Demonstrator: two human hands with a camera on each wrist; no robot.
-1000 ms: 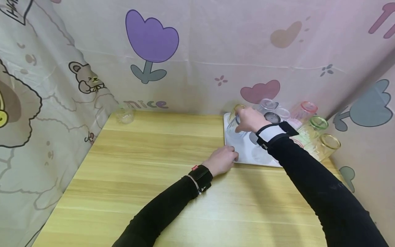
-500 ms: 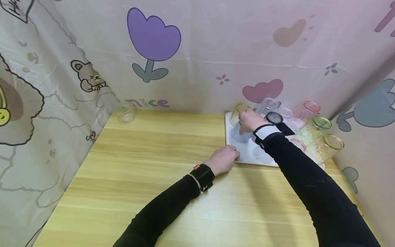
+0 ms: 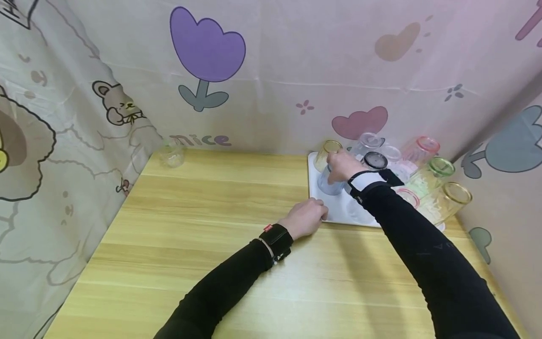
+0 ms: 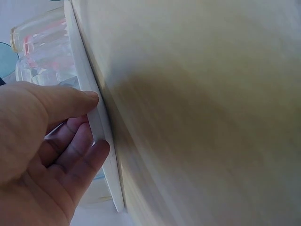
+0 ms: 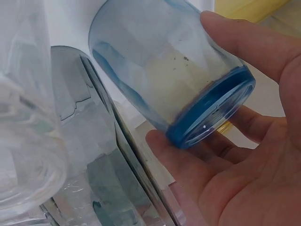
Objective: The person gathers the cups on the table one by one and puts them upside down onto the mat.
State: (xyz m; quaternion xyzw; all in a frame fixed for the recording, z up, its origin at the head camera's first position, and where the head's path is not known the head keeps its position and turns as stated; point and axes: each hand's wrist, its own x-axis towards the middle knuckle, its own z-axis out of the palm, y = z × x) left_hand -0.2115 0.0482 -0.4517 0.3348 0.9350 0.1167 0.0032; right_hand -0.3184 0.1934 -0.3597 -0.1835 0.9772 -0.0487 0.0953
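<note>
On the white tray [image 3: 334, 207] at the desk's [image 3: 211, 226] far right corner, the right hand [image 3: 344, 165] grips a blue glass [image 5: 169, 80] upside down — fingers curled round its thick base. The left hand [image 3: 306, 217] pinches the tray's near edge — thumb on top, fingers beneath — beside other tinted glasses [image 3: 427, 179].

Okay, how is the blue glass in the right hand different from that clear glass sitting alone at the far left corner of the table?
The blue-tinted glass tumbler is coloured, while the small clear glass has no tint. The blue one is on the white tray among other glasses, base up, held in the right hand; the clear one stands alone and untouched on the wooden table. Both are see-through glass.
</note>
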